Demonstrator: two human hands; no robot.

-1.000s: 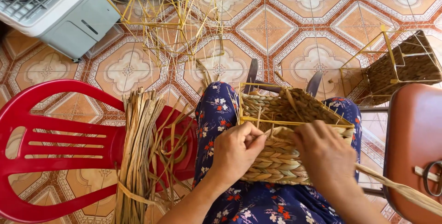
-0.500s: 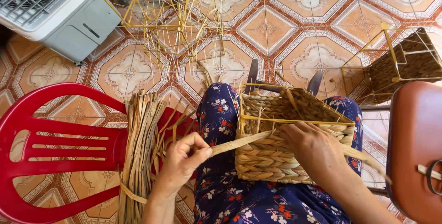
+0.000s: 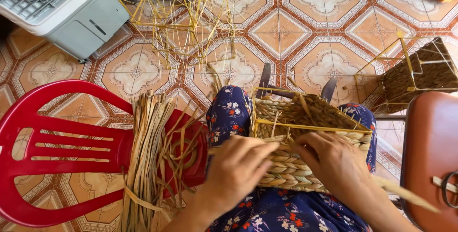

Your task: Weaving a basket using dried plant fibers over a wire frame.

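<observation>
A half-woven straw basket [image 3: 305, 117] on a yellow wire frame rests on my lap, over blue flowered cloth. My left hand [image 3: 241, 167] presses against the basket's near left side, fingers curled on a flat straw strand at the braided wall. My right hand [image 3: 334, 163] lies on the near right of the wall, fingers spread over the weave; a long strand [image 3: 405, 195] trails out from under it to the right.
A red plastic chair [image 3: 57, 141] at my left carries a bundle of dried straw strips [image 3: 148, 146]. Bare yellow wire frames [image 3: 186, 17] lie on the tiled floor ahead. A white fan unit [image 3: 62, 8] stands top left, another woven basket [image 3: 420, 74] right, a brown seat [image 3: 431, 155] beside it.
My left hand, which had drawn a strand out to the left, has come back to the basket wall. The right hand has stayed on the weave.
</observation>
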